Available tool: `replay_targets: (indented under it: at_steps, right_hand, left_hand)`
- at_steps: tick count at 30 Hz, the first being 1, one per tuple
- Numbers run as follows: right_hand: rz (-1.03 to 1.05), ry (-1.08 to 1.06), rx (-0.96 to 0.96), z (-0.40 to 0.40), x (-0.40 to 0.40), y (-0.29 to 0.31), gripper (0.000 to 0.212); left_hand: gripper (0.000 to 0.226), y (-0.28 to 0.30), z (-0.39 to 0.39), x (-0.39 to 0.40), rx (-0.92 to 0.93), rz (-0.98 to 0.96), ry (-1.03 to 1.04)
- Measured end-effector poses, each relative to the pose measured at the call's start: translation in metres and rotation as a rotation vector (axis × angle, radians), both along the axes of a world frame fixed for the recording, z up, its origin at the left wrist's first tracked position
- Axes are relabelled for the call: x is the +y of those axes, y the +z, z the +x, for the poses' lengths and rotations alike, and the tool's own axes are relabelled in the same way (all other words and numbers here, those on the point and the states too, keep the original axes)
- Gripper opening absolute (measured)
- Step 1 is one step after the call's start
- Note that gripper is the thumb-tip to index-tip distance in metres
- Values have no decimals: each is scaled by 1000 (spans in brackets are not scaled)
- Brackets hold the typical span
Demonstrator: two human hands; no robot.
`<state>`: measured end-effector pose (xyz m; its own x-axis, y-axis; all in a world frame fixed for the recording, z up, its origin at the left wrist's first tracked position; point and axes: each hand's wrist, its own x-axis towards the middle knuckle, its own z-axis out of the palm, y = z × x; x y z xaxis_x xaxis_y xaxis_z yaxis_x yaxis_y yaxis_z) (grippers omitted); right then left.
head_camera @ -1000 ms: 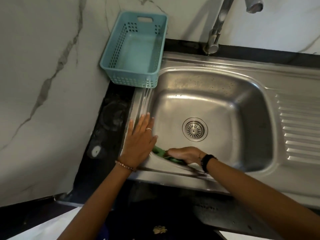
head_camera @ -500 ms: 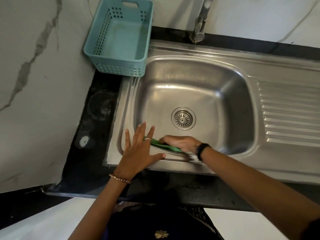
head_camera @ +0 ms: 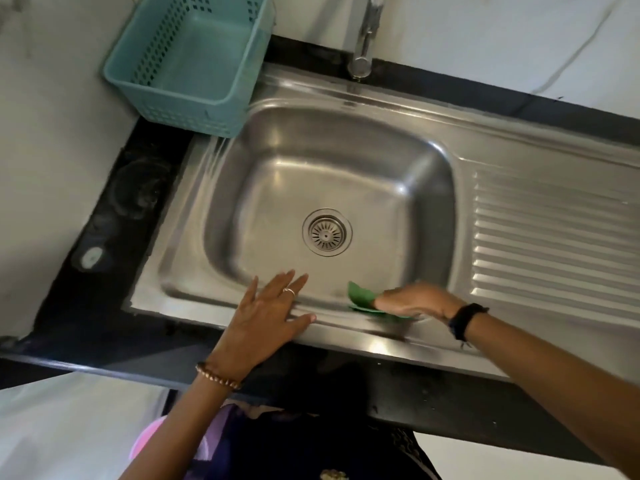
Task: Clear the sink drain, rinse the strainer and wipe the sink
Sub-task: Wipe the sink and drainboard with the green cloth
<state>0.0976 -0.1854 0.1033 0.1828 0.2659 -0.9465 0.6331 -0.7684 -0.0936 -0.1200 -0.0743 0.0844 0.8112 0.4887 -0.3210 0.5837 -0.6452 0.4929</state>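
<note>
A stainless steel sink (head_camera: pixel 346 140) fills the middle of the view, with a round metal strainer (head_camera: pixel 327 232) seated in its drain. My right hand (head_camera: pixel 419 301) presses a green scrub pad (head_camera: pixel 362 296) against the near rim of the basin, right of the drain. My left hand (head_camera: pixel 266 318) lies flat with fingers spread on the near rim, to the left of the pad, holding nothing.
A teal plastic basket (head_camera: pixel 188 60) stands at the back left corner, partly over the sink's edge. The tap (head_camera: pixel 363 39) rises behind the basin. A ribbed drainboard (head_camera: pixel 554 237) lies to the right. Black countertop (head_camera: pixel 114 216) borders the sink on the left.
My right hand has slid the green pad to the right along the near rim, away from my left hand. The left hand stays flat on the rim. The camera has shifted.
</note>
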Motion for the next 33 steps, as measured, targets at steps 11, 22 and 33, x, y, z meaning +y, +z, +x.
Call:
replay_targets:
  at_steps: [11, 22, 33]
  right_hand:
    - [327, -201, 426, -12, 9, -5, 43]
    - [-39, 672, -172, 66, -5, -31, 48]
    - [-123, 771, 81, 57, 11, -39, 40]
  left_hand:
    - [117, -2, 50, -59, -40, 59, 187]
    - [76, 7, 83, -69, 406, -112, -83]
    - [62, 3, 111, -91, 334, -141, -149]
